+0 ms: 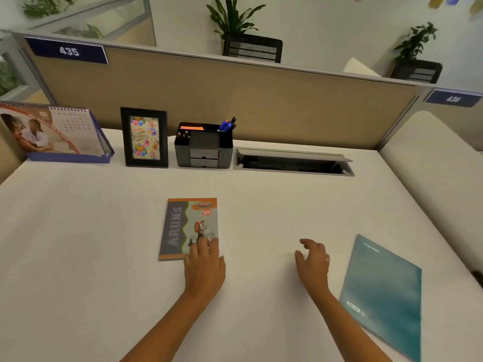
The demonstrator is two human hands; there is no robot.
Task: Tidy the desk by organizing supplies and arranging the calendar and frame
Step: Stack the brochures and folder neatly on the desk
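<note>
Flat on notebook (pixel 189 228): left hand (pixel 205 267).

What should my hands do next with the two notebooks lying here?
Probably slide the orange notebook across to the teal notebook and stack them: your left hand already rests on its corner, your right hand hovers empty, and the two lie apart on the desk.

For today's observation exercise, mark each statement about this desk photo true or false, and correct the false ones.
1. The left hand rests on the notebook. True.
2. The right hand holds the folder. False: it is empty, beside the folder.
3. The frame stands between the calendar and the organizer. True.
4. The frame lies flat. False: it stands upright.
5. Pens stick out of the organizer. True.
</note>
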